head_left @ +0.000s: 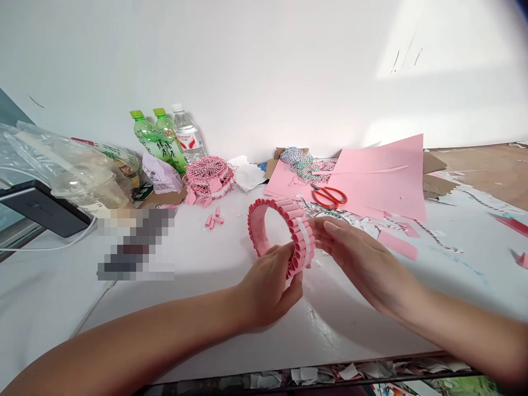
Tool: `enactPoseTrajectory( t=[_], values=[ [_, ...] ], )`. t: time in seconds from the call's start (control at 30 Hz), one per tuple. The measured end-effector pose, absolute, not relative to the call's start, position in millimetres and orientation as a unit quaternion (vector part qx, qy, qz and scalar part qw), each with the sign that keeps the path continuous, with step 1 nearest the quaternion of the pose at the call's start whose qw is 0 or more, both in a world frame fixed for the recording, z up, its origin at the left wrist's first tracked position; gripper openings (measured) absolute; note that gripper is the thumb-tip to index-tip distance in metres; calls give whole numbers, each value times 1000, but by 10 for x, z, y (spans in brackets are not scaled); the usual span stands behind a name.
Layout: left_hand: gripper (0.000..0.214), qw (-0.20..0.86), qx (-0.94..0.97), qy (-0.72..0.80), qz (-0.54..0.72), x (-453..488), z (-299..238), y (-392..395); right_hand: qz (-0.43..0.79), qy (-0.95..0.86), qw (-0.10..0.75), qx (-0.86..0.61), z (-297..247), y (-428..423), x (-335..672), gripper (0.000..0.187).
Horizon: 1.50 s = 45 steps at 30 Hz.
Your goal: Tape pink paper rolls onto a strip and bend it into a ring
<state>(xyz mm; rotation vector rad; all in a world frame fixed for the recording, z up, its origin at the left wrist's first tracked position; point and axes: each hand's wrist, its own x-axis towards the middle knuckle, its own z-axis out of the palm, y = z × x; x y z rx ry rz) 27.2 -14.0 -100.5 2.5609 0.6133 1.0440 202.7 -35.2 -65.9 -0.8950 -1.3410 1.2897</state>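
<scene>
A ring of small rolled pink paper tubes [297, 223], with a white strip around its outside, is held up over the table on its side. My left hand [268, 286] is closed around its lower near edge, with the fingers inside the ring and the thumb below. On the right, my right hand [358, 250] has its fingers stretched toward the tubes, close to the white strip. The thumb lies along the top of that hand. Its fingertips are partly hidden by the ring, so I cannot tell whether they touch it.
Several loose pink tubes [214, 219] lie left of the ring. Behind are red-handled scissors [329, 195], pink paper sheets [379, 176], string [307, 166] and a pink string-wound piece [209, 179]. Bottles [165, 140], a plastic cup [91, 184] and a phone [43, 206] stand left.
</scene>
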Motion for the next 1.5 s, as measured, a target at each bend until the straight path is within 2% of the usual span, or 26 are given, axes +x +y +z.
enactPoseTrajectory(
  t=[0.13,0.27,0.33,0.5,0.63,0.73,0.83,0.9,1.17,1.3,1.37,1.43,1.5],
  values=[
    [18,163,893,233,349,277,-951,-150,414,-674,437,-428,-591,-307,2096,25],
    [16,162,890,265,335,275,-917,-168,109,-812,254,-515,-546,-249,2171,27],
    [17,152,887,282,331,261,-909,-166,12,-818,180,-546,-569,-187,2208,26],
    [25,96,890,313,316,198,-914,-95,-55,-790,52,-608,-709,-28,2275,15],
    [30,37,900,328,286,175,-906,-36,-69,-769,-35,-635,-799,-7,2285,16],
    [35,5,913,329,243,182,-849,-54,-73,-770,-69,-630,-816,-20,2264,19],
    [53,-27,922,345,176,189,-781,-109,-95,-777,-58,-620,-795,-32,2238,13],
    [55,-47,922,357,143,187,-765,-132,-120,-780,-26,-614,-770,-49,2225,12],
    [22,-38,912,354,204,124,-899,141,-184,-803,183,-537,-688,-207,2179,28],
    [28,1,895,327,302,78,-804,218,-169,-842,267,-438,-682,-265,2117,25],
    [33,48,882,308,354,70,-703,143,-162,-857,294,-392,-687,-280,2080,21],
    [34,221,828,280,432,79,-609,11,-158,-868,310,-355,-694,-285,2049,19],
    [30,350,773,269,456,100,-544,-140,-161,-873,322,-329,-699,-284,2031,18]
  ],
)
